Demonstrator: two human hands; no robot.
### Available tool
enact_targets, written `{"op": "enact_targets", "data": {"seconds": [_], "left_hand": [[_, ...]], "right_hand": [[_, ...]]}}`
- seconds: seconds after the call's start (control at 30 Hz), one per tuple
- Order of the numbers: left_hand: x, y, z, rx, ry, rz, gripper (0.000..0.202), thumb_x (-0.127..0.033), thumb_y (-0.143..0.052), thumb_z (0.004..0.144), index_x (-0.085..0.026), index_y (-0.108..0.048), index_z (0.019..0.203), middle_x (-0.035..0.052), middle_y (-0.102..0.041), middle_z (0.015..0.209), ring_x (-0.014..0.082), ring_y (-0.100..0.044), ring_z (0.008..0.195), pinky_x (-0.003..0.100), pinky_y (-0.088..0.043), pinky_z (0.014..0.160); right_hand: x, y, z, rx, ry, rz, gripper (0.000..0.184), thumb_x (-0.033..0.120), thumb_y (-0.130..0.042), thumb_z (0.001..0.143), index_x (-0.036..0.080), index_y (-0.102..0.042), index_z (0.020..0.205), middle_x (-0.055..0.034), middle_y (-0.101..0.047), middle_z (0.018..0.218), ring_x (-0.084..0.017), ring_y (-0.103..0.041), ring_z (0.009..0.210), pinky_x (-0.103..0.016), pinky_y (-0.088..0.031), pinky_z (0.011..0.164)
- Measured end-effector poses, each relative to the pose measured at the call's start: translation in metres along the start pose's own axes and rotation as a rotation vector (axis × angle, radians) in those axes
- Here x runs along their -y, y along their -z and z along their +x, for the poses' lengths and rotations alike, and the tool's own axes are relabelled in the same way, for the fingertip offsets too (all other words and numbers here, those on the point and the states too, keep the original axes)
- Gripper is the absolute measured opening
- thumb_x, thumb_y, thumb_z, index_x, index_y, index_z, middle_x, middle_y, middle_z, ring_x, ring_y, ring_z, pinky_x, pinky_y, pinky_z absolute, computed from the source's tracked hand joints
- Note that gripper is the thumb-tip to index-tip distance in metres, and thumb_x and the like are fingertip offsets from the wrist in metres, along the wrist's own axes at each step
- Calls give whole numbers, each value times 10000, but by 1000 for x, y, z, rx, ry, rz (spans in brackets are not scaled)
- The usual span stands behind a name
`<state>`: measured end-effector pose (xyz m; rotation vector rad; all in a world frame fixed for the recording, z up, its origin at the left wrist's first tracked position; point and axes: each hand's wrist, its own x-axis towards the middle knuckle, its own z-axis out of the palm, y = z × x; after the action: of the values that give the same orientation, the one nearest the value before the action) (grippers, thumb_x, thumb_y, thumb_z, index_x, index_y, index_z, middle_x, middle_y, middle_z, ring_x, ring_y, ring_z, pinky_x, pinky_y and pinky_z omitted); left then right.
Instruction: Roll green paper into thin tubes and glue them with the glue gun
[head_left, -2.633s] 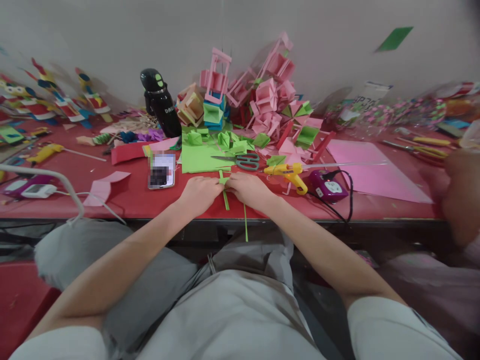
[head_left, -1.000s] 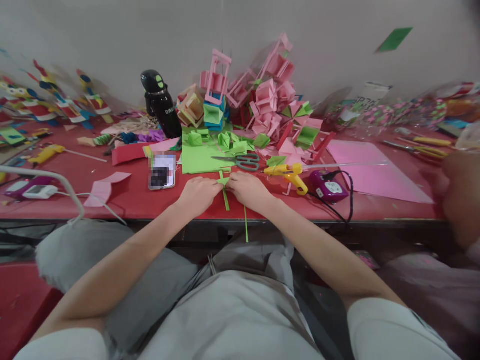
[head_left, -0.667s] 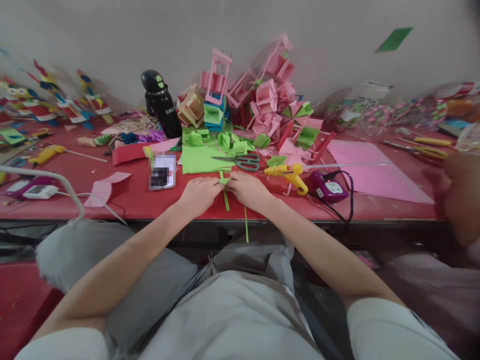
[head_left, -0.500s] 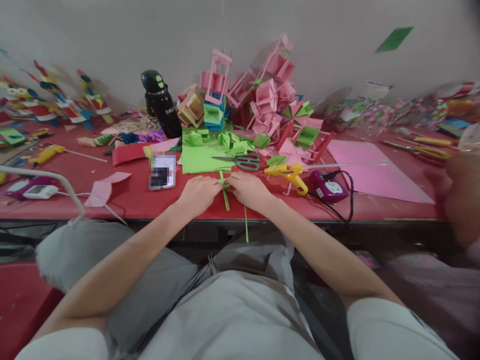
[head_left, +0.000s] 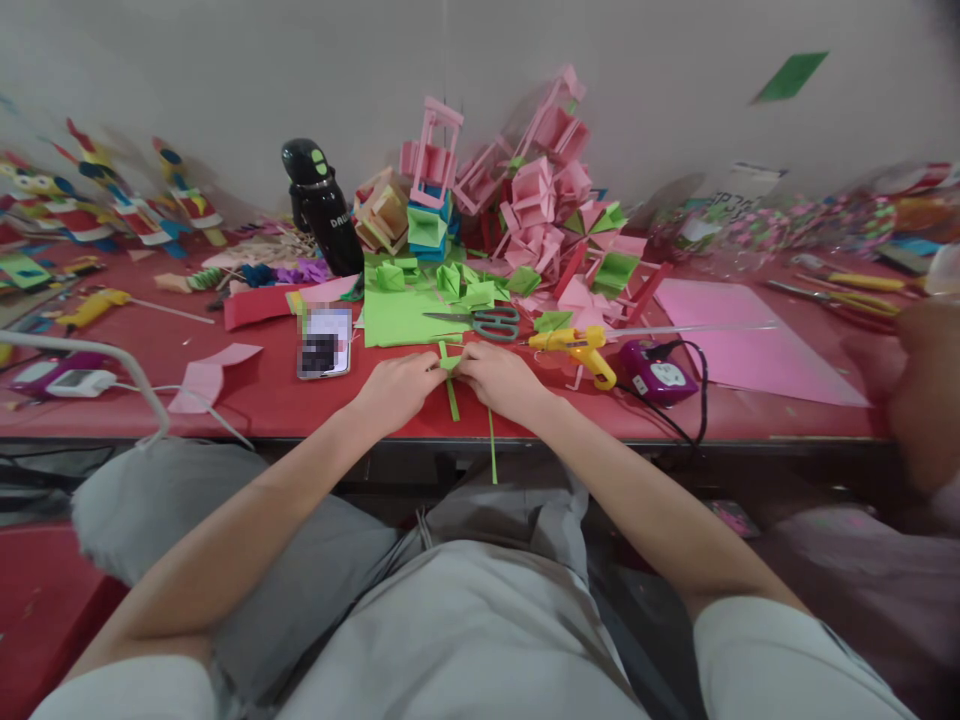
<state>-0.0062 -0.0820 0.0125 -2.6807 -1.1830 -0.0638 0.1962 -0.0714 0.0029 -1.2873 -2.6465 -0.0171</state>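
Little has moved since half a second ago: our fingertips have shifted slightly over the small green paper piece (head_left: pixel 448 365), so a bit more of it shows between them, while the tools around us lie where they lay.

We have both hands together at the centre of the frame, low over the near part of the red table (head_left: pixel 300 410). Our left hand (head_left: pixel 403 388) has its fingers bunched narrowly on the left side of that piece; our right hand (head_left: pixel 501 382) pinches it from the right. We cannot tell how the thumbs sit beneath. One green strip (head_left: pixel 453 402) runs down the table between our hands, and a thinner green strip (head_left: pixel 493 455) hangs past the table edge below the right one.

Just above our hands we see scissors (head_left: pixel 496 322), their blades resting on a light green sheet (head_left: pixel 390 322). Right of centre are a yellow glue gun (head_left: pixel 596 362) and a purple socket box (head_left: pixel 654 375) with a black plug in it. Left of centre we have a phone (head_left: pixel 337 345) lying flat, and above it a black bottle (head_left: pixel 335 235). Pink folded paper pieces (head_left: pixel 536 195) are heaped at the upper centre. Another person's hand (head_left: pixel 928 385), blurred, shows at the right edge.
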Motion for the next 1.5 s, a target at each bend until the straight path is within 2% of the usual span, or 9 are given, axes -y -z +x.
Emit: {"op": "enact_targets", "data": {"seconds": [0.1, 0.27, 0.37, 0.47, 0.67, 0.87, 1.13, 1.23, 1.5], "left_hand": [[5, -1, -3, -6, -7, -31, 334, -97, -463, 923, -216, -663, 1162, 64, -657, 1126, 191, -660, 898, 262, -458, 629], [6, -1, -4, -36, 22, -143, 279, -157, -489, 960, -238, -683, 1143, 38, -682, 1026, 183, -659, 924, 247, -464, 682], [-1, 0, -1, -64, 26, -199, 252, -163, -509, 962, -226, -690, 1126, 40, -694, 1010, 190, -656, 954, 247, -470, 696], [-8, -1, 4, -104, 22, -260, 225, -172, -530, 963, -216, -687, 1118, 37, -703, 1044, 192, -654, 984, 256, -481, 720], [-19, -8, 10, -160, 29, -294, 169, -245, -573, 968, -219, -707, 1067, 32, -701, 1058, 175, -657, 936, 254, -473, 684], [-32, -12, 15, -175, -4, -241, 212, -185, -538, 963, -222, -743, 1003, 50, -700, 1008, 195, -643, 952, 310, -489, 785], [-40, -7, 21, -122, 43, -298, 207, -224, -549, 942, -210, -749, 994, 54, -682, 934, 215, -633, 937, 321, -482, 786], [-38, -9, 22, -119, 24, -294, 219, -285, -554, 959, -203, -757, 960, 59, -685, 933, 224, -628, 941, 344, -469, 817], [-39, -10, 27, -115, -32, -281, 222, -250, -526, 968, -197, -741, 983, 67, -671, 981, 221, -606, 951, 355, -445, 833]], "right_hand": [[-3, -3, -1, -21, 1, -2, 242, 118, -490, 962, 153, -716, 1042, -104, -653, 1032, -218, -580, 984, -313, -414, 815], [-6, 0, -7, -61, -23, 123, 147, 101, -585, 904, 148, -694, 992, -92, -655, 998, -213, -587, 974, -303, -423, 827], [-8, 4, -12, -62, -29, 221, 70, 166, -662, 883, 147, -689, 944, -78, -659, 949, -206, -592, 927, -296, -432, 806], [-11, 4, -20, -88, -16, 246, 90, 220, -640, 915, 150, -696, 907, -74, -669, 910, -206, -592, 903, -303, -436, 805], [-28, -3, -52, -208, -48, 195, 138, 177, -584, 932, 167, -721, 950, -79, -698, 943, -213, -608, 899, -334, -458, 848], [-38, 1, -82, -254, -103, 211, 163, 263, -591, 939, 182, -731, 962, -80, -692, 960, -221, -630, 913, -342, -495, 819], [-40, -10, -78, -270, -77, 310, 190, 232, -535, 957, 180, -716, 938, -91, -679, 926, -225, -616, 891, -374, -498, 856], [-39, -12, -76, -281, -55, 289, 169, 211, -537, 945, 168, -699, 923, -92, -664, 911, -228, -599, 877, -374, -491, 845], [-33, -10, -69, -223, -55, 323, 157, 182, -529, 940, 169, -686, 937, -93, -648, 942, -227, -593, 913, -372, -473, 870]]}}
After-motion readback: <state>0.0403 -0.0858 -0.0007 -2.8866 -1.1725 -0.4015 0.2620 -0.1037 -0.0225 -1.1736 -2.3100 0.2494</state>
